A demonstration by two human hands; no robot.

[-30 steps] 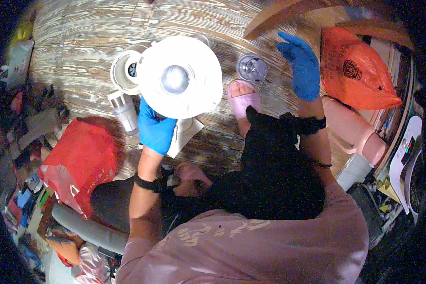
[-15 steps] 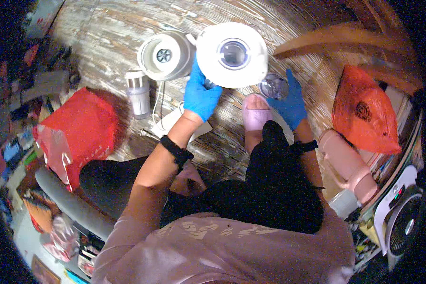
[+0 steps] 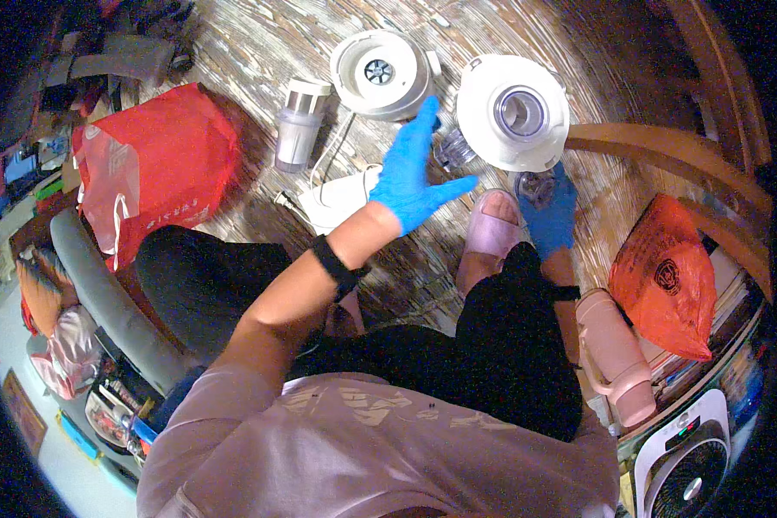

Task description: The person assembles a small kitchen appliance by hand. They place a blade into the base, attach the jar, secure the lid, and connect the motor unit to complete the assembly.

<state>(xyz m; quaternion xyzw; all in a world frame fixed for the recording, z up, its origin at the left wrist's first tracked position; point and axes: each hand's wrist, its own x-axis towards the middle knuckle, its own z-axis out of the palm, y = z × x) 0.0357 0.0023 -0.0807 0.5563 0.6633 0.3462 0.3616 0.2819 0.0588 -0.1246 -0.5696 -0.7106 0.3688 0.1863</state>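
I see a blue glove on my left hand (image 3: pixel 413 177). It is thin and stretchy, and it ends just at the wrist. My right hand (image 3: pixel 551 211) has the same kind of blue glove. A black band (image 3: pixel 335 266) goes around my left wrist, and a thin dark band (image 3: pixel 566 293) sits on my right wrist. My arms are bare above the bands. I wear a soft pale pink shirt (image 3: pixel 380 449) with short sleeves and faint light marks on the front. My trousers (image 3: pixel 509 345) are black. A pink slipper (image 3: pixel 489 237) with a wide strap is on my foot.
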